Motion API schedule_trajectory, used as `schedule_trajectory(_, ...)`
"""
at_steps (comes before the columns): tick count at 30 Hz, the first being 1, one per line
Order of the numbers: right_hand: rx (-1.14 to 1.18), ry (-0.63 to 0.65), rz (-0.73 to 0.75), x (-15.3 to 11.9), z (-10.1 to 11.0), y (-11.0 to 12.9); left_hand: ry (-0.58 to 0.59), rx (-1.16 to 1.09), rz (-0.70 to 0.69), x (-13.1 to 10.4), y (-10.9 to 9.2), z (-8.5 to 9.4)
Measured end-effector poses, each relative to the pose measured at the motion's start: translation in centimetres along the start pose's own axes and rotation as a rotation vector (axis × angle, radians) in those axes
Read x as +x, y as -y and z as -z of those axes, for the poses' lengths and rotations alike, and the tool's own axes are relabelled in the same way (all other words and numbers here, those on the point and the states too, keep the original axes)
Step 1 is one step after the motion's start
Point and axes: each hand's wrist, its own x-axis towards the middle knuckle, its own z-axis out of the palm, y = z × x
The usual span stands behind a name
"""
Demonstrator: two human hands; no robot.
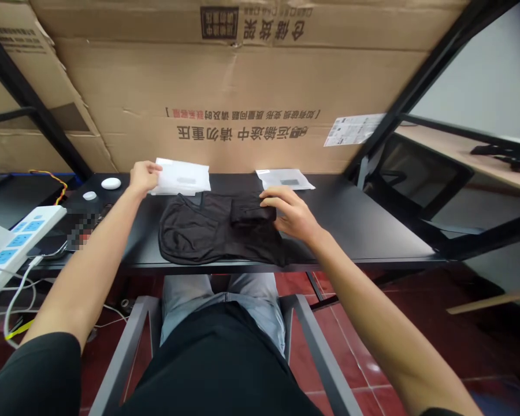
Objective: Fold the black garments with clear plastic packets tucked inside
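2 things are held in the head view: at 11 o'clock from the seat, a white packet (pixel 182 172) is pinched by the left hand (pixel 145 176); at 12, black cloth (pixel 195 228), seemingly part folded, remainder left flat, is gripped by the right hand (pixel 292 212).

Shirt (pixel 221 370) — black with a faint green cast, matte, plain over the part in view. Left sleeve (pixel 34 375): short, same dark cloth, forearm (pixel 101 254) uncovered. Right sleeve (pixel 439 412): dark, only a sliver visible at the lower edge. Jeans (pixel 262 294): pale, washed-out blue denim, creased. Left hand (pixel 144 176), right hand (pixel 292 214) — both bare, fingers slim.
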Motion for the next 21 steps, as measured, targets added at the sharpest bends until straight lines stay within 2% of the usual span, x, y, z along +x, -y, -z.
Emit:
schedule_trajectory(2, -0.075, 0.013, -0.088, -1.1, -0.2, -1.2, 0.002, 0.114, -0.023, -0.2, 0.9, -0.2)
schedule_trajectory(4, -0.125, 0.068, -0.203, -1.9, -0.4, -1.8, -0.044, 0.198, -0.088, -1.0, 0.7, -0.7)
schedule_trajectory(6, -0.158, 0.148, -0.307, -2.1, -0.5, -1.9, -0.109, 0.282, -0.199, -2.2, -0.7, -1.6)
schedule_trajectory(8, -0.179, 0.226, -0.369, -2.0, -0.6, -1.9, -0.109, 0.293, -0.327, -4.1, -3.3, -2.6)
schedule_trajectory(10, -0.171, 0.313, -0.379, -1.9, -0.6, -1.8, -0.029, 0.235, -0.467, -6.7, -6.4, -3.9)
schedule_trajectory(13, -0.097, 0.422, -0.345, -2.2, -0.1, -1.6, 0.242, 0.123, -0.709, -11.6, -10.8, -6.2)
schedule_trajectory(15, -0.023, 0.437, -0.332, -2.7, 0.6, -1.4, 0.401, 0.163, -0.837, -14.8, -12.9, -7.7)
schedule_trajectory(18, 0.051, 0.336, -0.338, -3.4, 1.7, -0.8, 0.490, 0.314, -0.916, -18.1, -14.5, -9.8)
schedule_trajectory(21, 0.047, 0.154, -0.365, -3.9, 2.2, 0.0, 0.517, 0.364, -0.896, -19.1, -14.6, -11.1)
